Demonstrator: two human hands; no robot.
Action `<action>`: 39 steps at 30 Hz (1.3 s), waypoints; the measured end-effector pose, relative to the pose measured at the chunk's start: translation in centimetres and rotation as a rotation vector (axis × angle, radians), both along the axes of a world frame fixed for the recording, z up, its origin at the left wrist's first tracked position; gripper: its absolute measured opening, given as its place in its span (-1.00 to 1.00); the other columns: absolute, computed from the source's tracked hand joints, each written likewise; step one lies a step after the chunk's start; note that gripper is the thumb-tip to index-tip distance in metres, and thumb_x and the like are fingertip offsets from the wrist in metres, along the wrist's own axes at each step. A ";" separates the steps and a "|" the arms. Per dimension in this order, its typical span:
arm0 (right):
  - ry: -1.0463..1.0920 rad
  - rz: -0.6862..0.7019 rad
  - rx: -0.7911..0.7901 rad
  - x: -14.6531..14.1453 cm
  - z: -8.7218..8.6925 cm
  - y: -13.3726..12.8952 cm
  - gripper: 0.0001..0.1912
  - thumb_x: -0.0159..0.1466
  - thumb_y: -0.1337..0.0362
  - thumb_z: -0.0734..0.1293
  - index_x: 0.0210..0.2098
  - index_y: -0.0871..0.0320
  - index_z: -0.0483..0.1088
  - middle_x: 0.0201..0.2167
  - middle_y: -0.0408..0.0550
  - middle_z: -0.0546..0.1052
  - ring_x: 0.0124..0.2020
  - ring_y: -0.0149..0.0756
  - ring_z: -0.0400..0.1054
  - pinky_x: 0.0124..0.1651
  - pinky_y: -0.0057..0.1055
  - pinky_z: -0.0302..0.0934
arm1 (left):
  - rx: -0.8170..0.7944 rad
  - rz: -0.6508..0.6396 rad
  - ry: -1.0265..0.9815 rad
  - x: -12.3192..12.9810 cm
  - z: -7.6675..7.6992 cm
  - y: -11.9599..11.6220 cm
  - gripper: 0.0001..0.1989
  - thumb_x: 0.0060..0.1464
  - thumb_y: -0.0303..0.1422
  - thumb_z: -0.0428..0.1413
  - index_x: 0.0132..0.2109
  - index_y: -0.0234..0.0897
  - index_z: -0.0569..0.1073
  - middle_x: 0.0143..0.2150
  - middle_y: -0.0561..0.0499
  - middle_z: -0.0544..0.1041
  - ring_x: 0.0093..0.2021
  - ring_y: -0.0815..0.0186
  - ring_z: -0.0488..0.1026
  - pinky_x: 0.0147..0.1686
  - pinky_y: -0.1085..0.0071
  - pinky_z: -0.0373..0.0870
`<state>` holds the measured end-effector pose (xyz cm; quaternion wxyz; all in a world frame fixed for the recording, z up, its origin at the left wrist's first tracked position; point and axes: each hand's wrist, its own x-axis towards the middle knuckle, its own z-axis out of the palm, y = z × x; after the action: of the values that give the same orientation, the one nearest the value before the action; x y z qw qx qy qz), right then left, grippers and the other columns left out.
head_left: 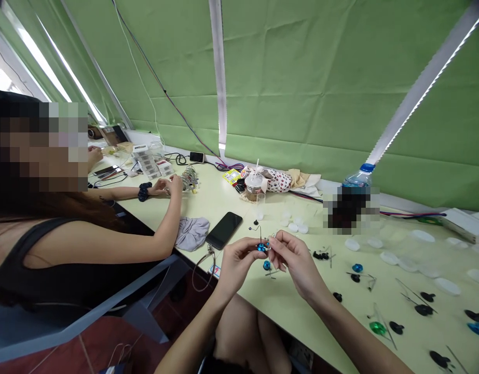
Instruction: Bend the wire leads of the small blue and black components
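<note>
My left hand (243, 258) pinches a small shiny blue piece (261, 248) with a thin dark wire (260, 234) standing up from it. Right beside it, the fingers of my right hand (288, 253) are closed on a small light-coloured curved part (269, 246) at the blue piece's right side. Both hands are close together above the pale table edge. Just below them on the table lies another blue piece (266, 265) with thin metal pins. A small black part (256, 223) is behind the hands.
A black phone (224, 229) and a grey scrunchie (192, 233) lie left of my hands. Black parts, pins, a green piece (377, 328) and clear round containers (422, 236) spread rightward. A lidded cup (255, 186) stands behind. At left sits another person (107, 236), hands at coiled items.
</note>
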<state>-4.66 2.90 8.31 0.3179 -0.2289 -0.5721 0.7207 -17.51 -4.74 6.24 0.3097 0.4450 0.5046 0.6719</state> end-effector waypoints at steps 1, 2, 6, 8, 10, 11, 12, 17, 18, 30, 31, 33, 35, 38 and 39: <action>-0.008 0.006 -0.020 0.1 0.0 0.1 -0.61 0.22 0.04 0.34 -0.53 0.16 0.21 -0.65 -0.21 0.37 -0.68 -0.56 0.10 -0.60 -0.54 -0.11 | -0.015 -0.011 -0.058 0.1 0.0 0.1 -0.82 -0.02 -0.45 0.24 -0.21 -0.30 0.61 -0.27 -0.06 0.61 -0.32 0.30 0.54 -0.27 0.43 0.50; -0.023 0.021 -0.042 0.2 0.0 0.2 -0.61 0.23 0.04 0.33 -0.54 0.16 0.20 -0.66 -0.22 0.35 -0.69 -0.56 0.07 -0.61 -0.54 -0.14 | -0.027 -0.020 -0.105 0.1 0.0 0.1 -0.81 -0.03 -0.44 0.25 -0.19 -0.31 0.60 -0.27 -0.06 0.61 -0.32 0.29 0.55 -0.25 0.41 0.51; -0.067 0.056 -0.038 0.6 0.3 0.6 -0.61 0.26 0.04 0.30 -0.54 0.17 0.21 -0.66 -0.23 0.31 -0.68 -0.56 0.02 -0.61 -0.54 -0.16 | -0.056 -0.049 -0.187 -0.6 -0.1 0.2 -0.73 0.01 -0.37 0.24 -0.10 -0.32 0.57 -0.29 -0.07 0.60 -0.32 0.28 0.56 -0.21 0.38 0.50; -0.046 0.033 0.044 0.8 0.6 0.9 -0.64 0.28 0.06 0.29 -0.51 0.17 0.26 -0.58 -0.20 0.35 -0.62 -0.53 0.10 -0.57 -0.54 -0.06 | -0.062 -0.074 -0.211 -1.1 -0.1 0.2 -0.71 0.05 -0.35 0.21 -0.06 -0.33 0.56 -0.27 -0.08 0.60 -0.33 0.30 0.56 -0.21 0.41 0.48; -0.025 0.013 0.143 0.9 0.8 1.2 -0.69 0.30 0.08 0.27 -0.45 0.17 0.32 -0.47 -0.14 0.41 -0.51 -0.47 0.22 -0.46 -0.51 0.11 | -0.063 -0.115 -0.241 -1.4 -0.1 0.1 -0.70 0.09 -0.33 0.19 -0.03 -0.33 0.54 -0.26 -0.10 0.59 -0.32 0.31 0.55 -0.21 0.42 0.47; -0.019 0.009 0.186 0.9 0.9 1.4 -0.70 0.30 0.09 0.26 -0.43 0.17 0.35 -0.40 -0.11 0.44 -0.44 -0.44 0.27 -0.37 -0.49 0.19 | -0.061 -0.141 -0.255 -1.5 -0.1 0.1 -0.69 0.10 -0.33 0.18 -0.02 -0.34 0.54 -0.26 -0.10 0.58 -0.32 0.31 0.55 -0.22 0.42 0.46; -0.017 0.006 0.218 1.0 1.0 1.6 -0.71 0.31 0.09 0.25 -0.40 0.17 0.37 -0.34 -0.08 0.45 -0.37 -0.40 0.31 -0.28 -0.45 0.23 | -0.060 -0.170 -0.267 -1.5 -0.1 0.1 -0.69 0.11 -0.33 0.17 -0.01 -0.35 0.53 -0.26 -0.11 0.58 -0.32 0.31 0.55 -0.23 0.42 0.46; -0.012 -0.059 0.248 1.5 1.2 2.4 -0.75 0.31 0.09 0.25 -0.25 0.16 0.39 -0.31 -0.02 0.50 -0.30 -0.32 0.36 -0.28 -0.41 0.27 | -0.050 -0.255 -0.288 -1.6 0.0 -0.2 -0.72 0.12 -0.32 0.17 -0.05 -0.37 0.52 -0.29 -0.14 0.56 -0.33 0.32 0.50 -0.29 0.45 0.41; -0.002 -0.088 0.246 1.7 1.3 2.6 -0.77 0.31 0.11 0.25 -0.20 0.15 0.37 -0.35 -0.05 0.50 -0.34 -0.34 0.36 -0.33 -0.43 0.25 | -0.048 -0.242 -0.285 -1.8 0.0 -0.3 -0.74 0.10 -0.33 0.18 -0.08 -0.37 0.52 -0.29 -0.13 0.56 -0.32 0.32 0.49 -0.30 0.45 0.40; -0.330 -0.205 0.561 -0.9 -2.0 7.4 -0.81 0.23 0.37 0.08 -0.42 0.14 0.28 -0.21 -0.02 0.54 -0.28 -0.33 0.39 -0.22 -0.42 0.20 | -0.010 -0.020 -0.375 -6.4 -1.1 -1.5 -0.78 0.00 -0.39 0.26 -0.17 -0.37 0.52 -0.31 -0.10 0.58 -0.41 0.43 0.43 -0.36 0.54 0.35; -0.508 -0.215 0.696 -1.8 -2.9 8.4 -0.75 0.22 0.40 0.04 -0.44 0.14 0.30 -0.25 -0.03 0.54 -0.28 -0.33 0.38 -0.23 -0.43 0.17 | -0.010 -0.031 -0.415 -6.5 -1.4 -1.5 -0.75 0.00 -0.39 0.26 -0.14 -0.38 0.53 -0.29 -0.12 0.59 -0.39 0.43 0.44 -0.33 0.54 0.37; -0.765 -0.159 0.847 -3.8 -4.5 10.3 -0.70 0.23 0.41 0.03 -0.42 0.15 0.36 -0.36 -0.05 0.54 -0.32 -0.32 0.37 -0.29 -0.44 0.12 | -0.016 -0.052 -0.492 -6.6 -1.7 -1.5 -0.72 0.02 -0.39 0.25 -0.10 -0.40 0.53 -0.23 -0.16 0.59 -0.33 0.41 0.47 -0.24 0.52 0.39; -0.836 -0.118 0.893 -5.5 -5.9 11.9 -0.72 0.24 0.38 0.08 -0.40 0.16 0.40 -0.38 -0.03 0.53 -0.33 -0.29 0.36 -0.33 -0.44 0.07 | -0.028 -0.070 -0.547 -6.7 -1.9 -1.5 -0.70 0.02 -0.39 0.25 -0.08 -0.41 0.52 -0.20 -0.18 0.60 -0.30 0.40 0.50 -0.18 0.52 0.40; -0.902 -0.024 0.983 -7.2 -7.7 13.6 -0.78 0.22 0.40 0.16 -0.43 0.20 0.42 -0.36 0.01 0.53 -0.30 -0.27 0.36 -0.31 -0.45 0.04 | -0.043 -0.072 -0.579 -7.1 -2.0 -2.0 -0.70 0.02 -0.38 0.26 -0.09 -0.43 0.53 -0.22 -0.17 0.60 -0.30 0.40 0.51 -0.18 0.53 0.41; -0.917 0.016 1.016 -7.6 -8.1 14.0 -0.79 0.22 0.41 0.18 -0.43 0.21 0.42 -0.36 0.01 0.53 -0.29 -0.28 0.36 -0.29 -0.46 0.04 | -0.047 -0.064 -0.578 -7.3 -1.9 -2.3 -0.71 0.02 -0.37 0.26 -0.11 -0.43 0.53 -0.23 -0.17 0.60 -0.30 0.39 0.51 -0.18 0.53 0.42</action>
<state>-12.21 16.87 0.17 0.1060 -0.3289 -0.9178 0.1955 -24.81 -7.01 4.30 0.4719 0.2437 0.3963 0.7489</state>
